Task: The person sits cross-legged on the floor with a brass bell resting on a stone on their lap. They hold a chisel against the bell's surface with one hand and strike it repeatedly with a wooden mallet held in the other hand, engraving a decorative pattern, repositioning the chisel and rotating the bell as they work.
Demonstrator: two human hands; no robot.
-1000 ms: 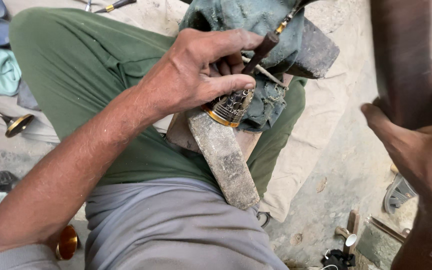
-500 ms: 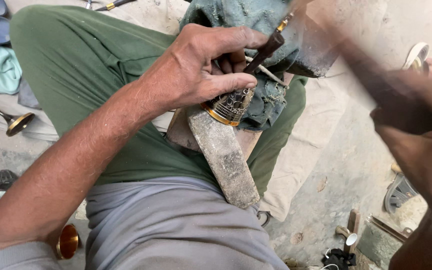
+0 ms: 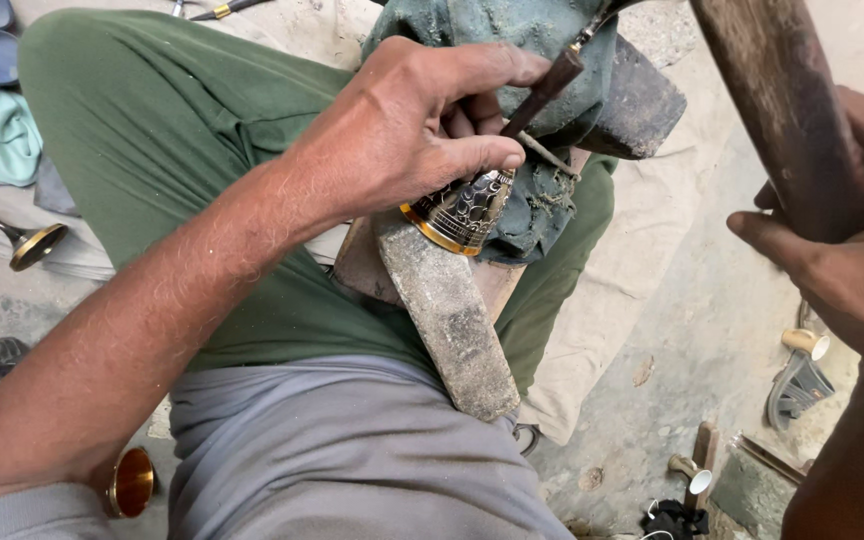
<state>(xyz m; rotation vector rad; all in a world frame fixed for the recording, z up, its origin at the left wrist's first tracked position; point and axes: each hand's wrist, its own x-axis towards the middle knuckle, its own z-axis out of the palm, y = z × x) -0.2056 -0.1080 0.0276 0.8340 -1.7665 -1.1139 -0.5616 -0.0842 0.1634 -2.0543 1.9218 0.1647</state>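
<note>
Stone bar (image 3: 447,320) is lying nearest, slanting across the person's lap over the green trouser leg (image 3: 182,140), and everything else here is being placed from it. At the bar's far upper end the engraved brass cup (image 3: 464,210) is resting on its side, its gold-rimmed mouth turned down toward the bar and its long axis running up and away toward the dark cloth bundle (image 3: 512,40) behind it. The left hand (image 3: 407,130) is sitting directly over that end of the bar, fingers curled closed around a thin dark chisel (image 3: 542,90), thumb pressing against the cup's patterned wall; the chisel is slanting from upper right down to the cup. The right hand (image 3: 842,270) is well apart from the bar, off to its right and raised, clamped around a thick wooden handle (image 3: 782,110) that is rising out of the top of the picture; its striking end is not showing. So the left hand is much the nearer to the cup, and the chisel's upper end is pointing toward the side where the right hand is waiting. Beyond the bar's lower end, small brass pieces (image 3: 804,343) are lying on the dusty floor (image 3: 712,330).
</note>
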